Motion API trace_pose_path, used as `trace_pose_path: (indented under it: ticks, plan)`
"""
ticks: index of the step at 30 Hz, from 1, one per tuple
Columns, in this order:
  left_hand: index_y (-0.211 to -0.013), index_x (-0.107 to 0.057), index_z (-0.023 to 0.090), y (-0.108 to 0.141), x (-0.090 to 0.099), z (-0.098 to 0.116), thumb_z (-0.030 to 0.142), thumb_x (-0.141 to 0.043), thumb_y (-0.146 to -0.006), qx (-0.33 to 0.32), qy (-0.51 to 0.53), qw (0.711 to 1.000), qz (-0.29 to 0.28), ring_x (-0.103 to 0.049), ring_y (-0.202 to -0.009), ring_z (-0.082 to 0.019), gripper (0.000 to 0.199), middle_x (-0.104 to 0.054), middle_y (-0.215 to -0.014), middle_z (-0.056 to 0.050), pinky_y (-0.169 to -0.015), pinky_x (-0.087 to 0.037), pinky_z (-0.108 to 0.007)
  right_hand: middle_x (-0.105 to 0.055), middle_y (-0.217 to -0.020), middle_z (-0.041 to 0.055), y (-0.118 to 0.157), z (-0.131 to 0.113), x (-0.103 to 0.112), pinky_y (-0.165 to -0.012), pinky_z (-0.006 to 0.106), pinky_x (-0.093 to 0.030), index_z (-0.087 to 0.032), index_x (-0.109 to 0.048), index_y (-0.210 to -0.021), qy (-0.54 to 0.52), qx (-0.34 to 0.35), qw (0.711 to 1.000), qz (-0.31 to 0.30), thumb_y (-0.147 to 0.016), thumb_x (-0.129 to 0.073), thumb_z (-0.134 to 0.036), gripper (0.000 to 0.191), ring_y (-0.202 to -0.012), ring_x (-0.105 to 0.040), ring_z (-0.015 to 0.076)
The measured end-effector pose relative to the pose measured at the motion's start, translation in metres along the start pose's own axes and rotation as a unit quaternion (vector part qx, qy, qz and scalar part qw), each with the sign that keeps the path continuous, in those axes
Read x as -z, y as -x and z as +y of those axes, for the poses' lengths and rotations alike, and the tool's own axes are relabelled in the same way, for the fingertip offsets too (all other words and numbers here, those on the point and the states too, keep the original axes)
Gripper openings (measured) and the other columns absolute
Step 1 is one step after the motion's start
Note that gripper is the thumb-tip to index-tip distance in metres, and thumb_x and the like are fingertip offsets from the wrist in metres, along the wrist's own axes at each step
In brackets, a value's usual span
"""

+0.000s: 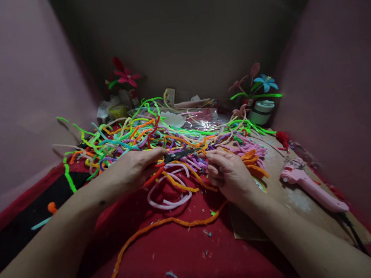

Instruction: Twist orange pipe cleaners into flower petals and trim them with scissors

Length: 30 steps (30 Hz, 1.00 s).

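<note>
My left hand [140, 166] is wrapped round the red handles of a pair of scissors [177, 155], whose dark blades point right toward my other hand. My right hand [226, 170] is closed in a pinch on an orange pipe cleaner [205, 145], its upper end beside the scissor tips. A long orange pipe cleaner [174, 220] curves over the red cloth below and passes out of sight under my right hand; whether it is the same piece I cannot tell. Behind both hands lies a tangled heap of coloured pipe cleaners [135, 135].
A pink glue gun [315, 188] lies on a brown board [303, 203] at the right. Orange loops [253, 162] sit beside my right hand. Fuzzy flowers [266, 83] and a lidded jar [261, 112] stand at the back right, a pink flower [128, 77] at the back left.
</note>
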<state>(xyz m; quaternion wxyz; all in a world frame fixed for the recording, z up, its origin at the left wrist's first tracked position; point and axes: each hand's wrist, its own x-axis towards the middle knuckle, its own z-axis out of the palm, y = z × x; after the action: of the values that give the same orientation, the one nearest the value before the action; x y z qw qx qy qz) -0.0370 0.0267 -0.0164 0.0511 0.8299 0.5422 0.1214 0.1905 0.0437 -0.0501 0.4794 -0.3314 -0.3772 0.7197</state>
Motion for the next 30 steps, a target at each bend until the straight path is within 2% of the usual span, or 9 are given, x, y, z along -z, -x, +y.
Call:
trace_pose_path:
  ticks: [2,6,10,12,13,16,19,23,30]
  plan:
    - [-0.11,-0.057,0.021,-0.001,0.001,-0.01,0.029,-0.037,-0.085,-0.012,-0.02,0.998,-0.05,-0.061,-0.071,-0.015,0.033,-0.068,-0.09,-0.005,-0.062,-0.043,-0.024,-0.031,-0.043,-0.0105,-0.001,-0.001,0.001,-0.032,0.014,-0.014,-0.015,-0.059,-0.074,-0.004,0.018,1.0,0.018,-0.068,-0.064,-0.026,0.013,-0.036,-0.022,0.0026]
    - [-0.112,-0.055,0.02,-0.006,-0.003,-0.026,0.029,-0.041,-0.082,0.021,-0.047,0.997,-0.065,-0.061,-0.078,-0.017,0.034,-0.066,-0.095,-0.006,-0.066,-0.044,-0.025,-0.029,-0.045,-0.0105,-0.002,-0.001,0.0,-0.031,0.015,-0.013,-0.017,-0.061,-0.078,-0.009,0.035,0.999,0.015,-0.069,-0.066,-0.029,0.016,-0.037,-0.022,0.0029]
    - [-0.103,-0.061,0.017,-0.007,-0.001,-0.016,0.031,-0.045,-0.081,0.034,-0.068,0.997,0.004,-0.057,-0.089,-0.022,0.03,-0.064,-0.097,-0.01,-0.076,-0.044,-0.032,-0.027,-0.045,-0.0108,0.002,0.001,-0.003,-0.032,0.015,-0.013,-0.019,-0.058,-0.074,-0.022,0.024,0.999,-0.007,-0.069,-0.068,-0.027,0.014,-0.036,-0.019,0.0031]
    - [-0.097,-0.063,0.017,-0.007,0.001,0.001,0.037,-0.044,-0.083,0.062,0.028,0.996,0.059,-0.056,-0.09,-0.021,0.031,-0.064,-0.095,-0.009,-0.078,-0.044,-0.032,-0.026,-0.045,-0.0109,0.005,0.003,-0.005,-0.032,0.015,-0.012,-0.019,-0.058,-0.075,-0.015,0.016,0.999,-0.03,-0.07,-0.067,-0.028,0.014,-0.036,-0.017,0.003]
    - [-0.1,-0.063,0.018,-0.006,0.0,0.012,0.039,-0.045,-0.083,0.073,0.134,0.987,0.046,-0.057,-0.082,-0.018,0.032,-0.065,-0.091,-0.006,-0.074,-0.045,-0.029,-0.025,-0.044,-0.0109,0.007,0.005,-0.005,-0.032,0.015,-0.012,-0.019,-0.058,-0.076,-0.006,0.013,0.999,-0.043,-0.072,-0.067,-0.029,0.014,-0.036,-0.016,0.0029]
    - [-0.105,-0.061,0.017,-0.005,-0.008,0.042,0.039,-0.052,-0.08,0.107,0.427,0.898,-0.02,-0.053,-0.059,-0.01,0.035,-0.063,-0.076,-0.002,-0.056,-0.043,-0.022,-0.027,-0.043,-0.0105,0.012,0.01,-0.009,-0.033,0.016,-0.015,-0.017,-0.061,-0.079,0.042,0.012,0.996,-0.082,-0.075,-0.063,-0.031,0.015,-0.036,-0.018,0.0029]
    - [-0.091,-0.066,0.014,-0.005,-0.022,0.058,0.04,-0.056,-0.078,0.129,0.555,0.822,0.021,-0.045,-0.049,-0.008,0.031,-0.052,-0.057,0.002,-0.047,-0.037,-0.02,-0.03,-0.042,-0.01,0.015,0.014,-0.012,-0.034,0.017,-0.018,-0.016,-0.061,-0.079,0.094,0.005,0.99,-0.103,-0.077,-0.061,-0.034,0.018,-0.035,-0.02,0.0028]
    - [-0.063,-0.061,0.012,-0.007,-0.035,0.06,0.038,-0.061,-0.075,0.141,0.614,0.772,0.084,-0.039,-0.043,-0.005,0.028,-0.046,-0.05,0.004,-0.042,-0.029,-0.018,-0.031,-0.04,-0.0096,0.016,0.017,-0.014,-0.034,0.018,-0.017,-0.015,-0.059,-0.074,0.142,-0.008,0.985,-0.101,-0.08,-0.056,-0.038,0.024,-0.035,-0.021,0.0032]
    - [-0.066,-0.06,0.013,-0.012,-0.031,0.048,0.033,-0.066,-0.072,0.157,0.641,0.721,0.211,-0.041,-0.042,-0.003,0.021,-0.05,-0.053,0.004,-0.041,-0.03,-0.017,-0.028,-0.039,-0.0102,0.016,0.019,-0.013,-0.035,0.02,-0.013,-0.016,-0.056,-0.074,0.169,-0.038,0.981,-0.093,-0.079,-0.053,-0.039,0.024,-0.035,-0.019,0.004]
